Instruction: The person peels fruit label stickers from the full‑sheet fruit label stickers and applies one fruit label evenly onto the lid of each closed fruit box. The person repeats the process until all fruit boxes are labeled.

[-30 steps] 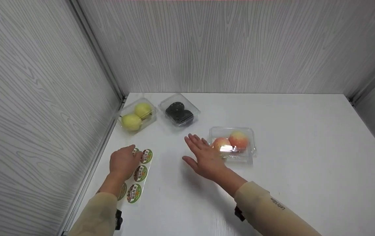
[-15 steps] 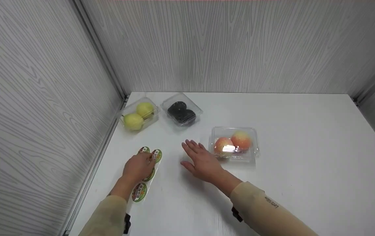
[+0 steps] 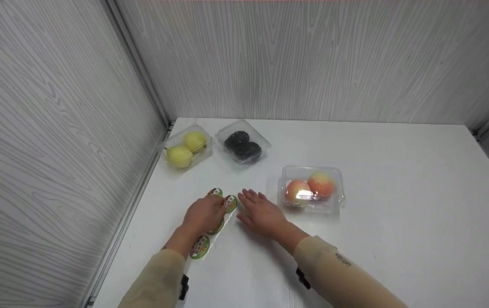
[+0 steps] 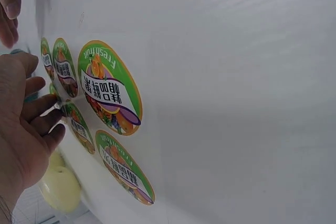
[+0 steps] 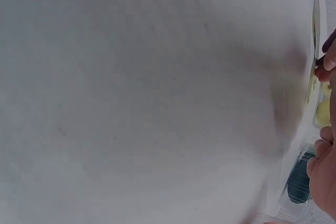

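In the head view my left hand (image 3: 205,214) lies over a sheet of round fruit stickers (image 3: 200,247), printed in green and red. The left wrist view shows several stickers (image 4: 110,87) flat on the white surface, with the fingers (image 4: 44,121) loosely bent and touching the sheet's far part. My right hand (image 3: 263,216) is just right of the sheet, its fingers extended and palm down. Whether it touches the table is hidden. Beyond it, a clear clamshell box (image 3: 327,206) holds two red-yellow fruits (image 3: 321,185) that look like peaches.
At the back left, one clear box (image 3: 204,159) contains two yellow pears (image 3: 179,156). Beside it stands another clear box (image 3: 232,127) with dark fruits (image 3: 246,150). Grey wood-grain panels (image 3: 295,60) enclose the white table (image 3: 398,205).
My left hand and the sticker sheet have slid right, nearer to the right hand. The right hand has shifted slightly. The whole head view has drifted a little.
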`<state>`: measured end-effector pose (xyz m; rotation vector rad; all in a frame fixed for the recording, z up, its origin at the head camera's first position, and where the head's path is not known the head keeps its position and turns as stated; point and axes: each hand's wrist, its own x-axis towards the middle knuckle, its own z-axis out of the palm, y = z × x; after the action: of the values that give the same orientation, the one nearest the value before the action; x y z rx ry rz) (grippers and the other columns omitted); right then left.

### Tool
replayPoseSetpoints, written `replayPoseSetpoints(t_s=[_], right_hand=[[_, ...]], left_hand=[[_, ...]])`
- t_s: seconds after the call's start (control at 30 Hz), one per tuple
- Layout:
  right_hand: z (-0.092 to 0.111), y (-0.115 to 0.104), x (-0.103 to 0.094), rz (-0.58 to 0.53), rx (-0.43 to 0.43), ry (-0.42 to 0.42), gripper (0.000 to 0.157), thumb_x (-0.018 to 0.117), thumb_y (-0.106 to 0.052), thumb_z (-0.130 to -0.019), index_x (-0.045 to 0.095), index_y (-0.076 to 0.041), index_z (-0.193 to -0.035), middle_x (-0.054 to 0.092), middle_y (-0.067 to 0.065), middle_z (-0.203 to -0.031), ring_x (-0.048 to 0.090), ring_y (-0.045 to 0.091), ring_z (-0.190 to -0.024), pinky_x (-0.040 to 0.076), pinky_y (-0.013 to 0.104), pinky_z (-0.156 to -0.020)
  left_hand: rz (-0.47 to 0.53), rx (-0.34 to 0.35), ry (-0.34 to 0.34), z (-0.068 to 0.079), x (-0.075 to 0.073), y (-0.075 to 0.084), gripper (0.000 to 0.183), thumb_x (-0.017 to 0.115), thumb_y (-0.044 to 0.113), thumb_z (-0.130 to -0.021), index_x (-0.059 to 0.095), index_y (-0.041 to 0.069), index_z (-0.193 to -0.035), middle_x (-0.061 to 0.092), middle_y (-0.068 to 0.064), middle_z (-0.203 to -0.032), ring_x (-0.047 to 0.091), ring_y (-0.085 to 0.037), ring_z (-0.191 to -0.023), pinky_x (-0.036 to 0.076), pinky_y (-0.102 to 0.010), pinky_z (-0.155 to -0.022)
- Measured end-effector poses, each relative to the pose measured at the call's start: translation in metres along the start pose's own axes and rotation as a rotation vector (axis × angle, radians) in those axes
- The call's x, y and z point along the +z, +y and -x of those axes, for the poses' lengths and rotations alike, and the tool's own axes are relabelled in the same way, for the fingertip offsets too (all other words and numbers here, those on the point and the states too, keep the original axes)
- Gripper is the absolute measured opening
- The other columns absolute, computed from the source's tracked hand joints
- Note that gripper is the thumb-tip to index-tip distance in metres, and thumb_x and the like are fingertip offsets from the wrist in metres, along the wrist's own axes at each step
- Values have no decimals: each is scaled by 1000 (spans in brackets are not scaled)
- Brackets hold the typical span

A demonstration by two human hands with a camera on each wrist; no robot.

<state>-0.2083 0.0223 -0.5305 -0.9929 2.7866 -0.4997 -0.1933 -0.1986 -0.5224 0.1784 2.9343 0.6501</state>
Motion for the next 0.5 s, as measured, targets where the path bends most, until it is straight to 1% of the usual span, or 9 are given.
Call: replayPoseSetpoints(t_s=[0.07, 0.13, 0.23, 0.33, 0.43, 0.5], right_hand=[[-2, 0, 2, 12, -1, -5, 65, 53, -41, -111, 38, -6, -164, 36, 13, -170, 32, 29, -157, 24, 46, -127], [-5, 0, 4, 28, -10, 1, 64, 54, -40, -111, 41, -5, -163, 38, 14, -168, 34, 30, -156, 25, 46, -127], [-7, -2, 6, 42, -21, 12, 62, 55, -37, -111, 44, -3, -161, 41, 16, -166, 37, 31, -155, 27, 47, -126], [-9, -2, 7, 46, -24, 14, 60, 56, -35, -111, 46, -1, -159, 43, 17, -165, 38, 32, -154, 29, 48, -125], [-9, -3, 9, 43, -30, 9, 58, 56, -34, -111, 48, -1, -158, 44, 18, -164, 39, 34, -153, 29, 49, -125], [-9, -3, 10, 43, -35, 9, 57, 57, -33, -110, 49, 0, -157, 44, 18, -164, 39, 34, -153, 29, 50, -125]], left_hand=[[8, 9, 13, -1, 0, 1, 40, 60, 33, -108, 70, 9, -139, 69, -12, -138, 64, -35, -129, 49, -52, -109], [21, 5, 32, -3, 0, 0, 37, 62, 32, -108, 71, 9, -136, 71, -13, -133, 68, -35, -123, 51, -53, -105], [59, -40, 79, -4, -2, -2, 39, 65, 31, -106, 70, 7, -137, 72, -14, -131, 68, -36, -121, 52, -52, -104], [74, -104, 129, -5, -6, -5, 42, 66, 30, -105, 69, 6, -139, 73, -15, -129, 68, -36, -122, 52, -51, -104], [49, -144, 169, -8, -12, -9, 42, 65, 29, -105, 69, 4, -137, 74, -16, -127, 69, -37, -120, 52, -52, -103], [37, -167, 178, -10, -16, -11, 42, 65, 29, -104, 69, 2, -136, 74, -17, -127, 69, -38, -119, 52, -53, -102]])
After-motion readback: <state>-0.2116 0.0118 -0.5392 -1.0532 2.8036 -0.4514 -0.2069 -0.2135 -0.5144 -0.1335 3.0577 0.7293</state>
